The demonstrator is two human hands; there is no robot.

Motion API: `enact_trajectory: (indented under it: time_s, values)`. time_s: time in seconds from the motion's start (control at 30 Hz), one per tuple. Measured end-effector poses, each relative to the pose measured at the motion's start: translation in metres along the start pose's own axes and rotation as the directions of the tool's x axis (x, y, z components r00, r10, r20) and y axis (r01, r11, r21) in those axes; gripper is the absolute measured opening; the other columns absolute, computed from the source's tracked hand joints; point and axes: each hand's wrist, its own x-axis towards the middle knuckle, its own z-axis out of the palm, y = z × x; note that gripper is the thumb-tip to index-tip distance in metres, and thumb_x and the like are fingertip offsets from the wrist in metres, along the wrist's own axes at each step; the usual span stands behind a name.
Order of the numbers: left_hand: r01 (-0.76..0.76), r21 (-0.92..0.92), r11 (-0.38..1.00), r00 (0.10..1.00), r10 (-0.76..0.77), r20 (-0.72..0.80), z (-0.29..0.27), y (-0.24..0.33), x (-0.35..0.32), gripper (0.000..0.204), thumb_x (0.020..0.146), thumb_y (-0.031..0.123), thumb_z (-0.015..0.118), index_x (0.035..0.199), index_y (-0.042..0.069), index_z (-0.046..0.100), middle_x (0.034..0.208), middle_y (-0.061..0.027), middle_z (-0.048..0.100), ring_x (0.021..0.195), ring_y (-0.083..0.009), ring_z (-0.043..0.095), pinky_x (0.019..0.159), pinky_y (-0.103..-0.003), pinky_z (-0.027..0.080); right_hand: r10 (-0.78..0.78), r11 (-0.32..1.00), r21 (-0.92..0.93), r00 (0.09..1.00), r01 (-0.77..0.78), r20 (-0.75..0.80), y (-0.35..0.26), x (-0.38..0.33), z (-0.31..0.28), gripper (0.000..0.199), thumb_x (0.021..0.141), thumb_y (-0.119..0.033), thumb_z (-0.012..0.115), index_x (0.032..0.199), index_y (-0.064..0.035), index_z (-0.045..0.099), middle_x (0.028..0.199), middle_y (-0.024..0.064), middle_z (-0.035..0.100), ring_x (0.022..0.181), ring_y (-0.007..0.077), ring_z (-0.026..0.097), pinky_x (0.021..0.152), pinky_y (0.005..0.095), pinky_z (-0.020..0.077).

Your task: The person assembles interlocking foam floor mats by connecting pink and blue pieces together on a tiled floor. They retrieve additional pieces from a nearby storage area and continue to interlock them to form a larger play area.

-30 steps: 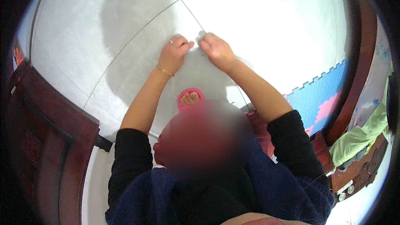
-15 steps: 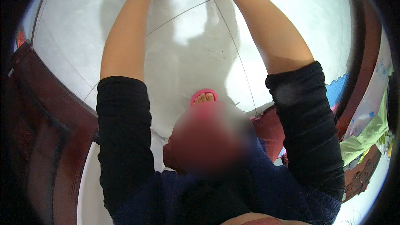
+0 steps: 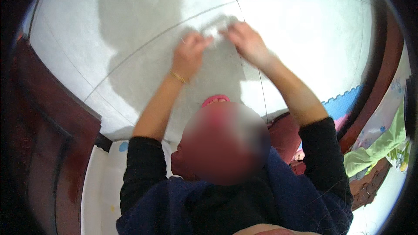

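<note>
My left hand, with a gold bracelet at its wrist, is raised over the pale floor. Its fingers are closed in a pinch at the left end of a small white thing. From the other side my right hand reaches the same white thing with closed fingertips. Motion smears the fingers, and the thing is too blurred to tell its kind; it looks light and thin, like a scrap of paper or a small packet.
Pale tiles with dark joints cover the floor. A dark wooden piece of furniture stands at left, beside a white surface. At right are a blue foam mat and a green cloth. My foot in a pink slipper is below.
Both hands have come down and nearer from the top edge, where they were mostly out of view. They now meet at the small white thing.
</note>
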Motion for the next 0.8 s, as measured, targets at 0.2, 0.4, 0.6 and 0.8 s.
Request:
enact_trajectory:
  time_s: [0.2,0.4,0.6,0.8]
  values:
    - [0.074,0.231,0.97,0.995,-0.056,-0.081,-0.059,-0.061,0.087,0.028,0.083,0.003,0.051,0.104,0.015,0.064,0.088,-0.0092,0.058,0.082,-0.0288,0.057,0.072,-0.036,0.047,0.113,0.991,0.082,0.984,-0.102,-0.136,0.031,0.144,0.032,0.012,0.076,-0.006,0.052,0.085,-0.005,0.061,0.087,0.0151,0.056,0.086,0.0335,0.054,0.078,0.0401,0.0454]
    - [0.336,0.275,0.901,0.942,-0.324,-0.088,-0.069,-0.073,-0.019,0.034,0.082,0.004,0.052,0.114,0.015,0.056,0.092,-0.009,0.057,0.087,-0.0291,0.056,0.076,-0.04,0.046,0.003,1.0,0.015,0.997,-0.004,0.081,-0.05,0.123,0.09,0.022,0.076,-0.008,0.056,0.097,-0.0095,0.061,0.096,0.0051,0.057,0.093,0.0252,0.054,0.078,0.0362,0.0471]
    - [0.443,0.273,0.854,0.892,-0.451,-0.033,-0.022,-0.003,-0.143,0.025,0.085,0.006,0.05,0.109,0.006,0.057,0.096,-0.014,0.057,0.086,-0.0315,0.056,0.075,-0.039,0.046,-0.284,0.95,0.204,0.926,0.237,0.247,-0.095,0.06,0.097,0.012,0.076,-0.013,0.056,0.086,-0.0101,0.062,0.092,0.0044,0.056,0.094,0.022,0.054,0.085,0.0354,0.0436]
    - [0.355,0.105,0.929,0.935,-0.353,-0.037,0.055,0.059,-0.101,0.023,0.081,0.004,0.052,0.104,0.005,0.056,0.098,-0.0147,0.058,0.087,-0.0333,0.056,0.075,-0.042,0.046,-0.366,0.93,0.096,0.883,0.354,0.295,-0.032,0.001,0.035,0.013,0.075,-0.002,0.057,0.086,-0.0053,0.063,0.092,0.0062,0.057,0.095,0.0224,0.054,0.089,0.0357,0.0442]
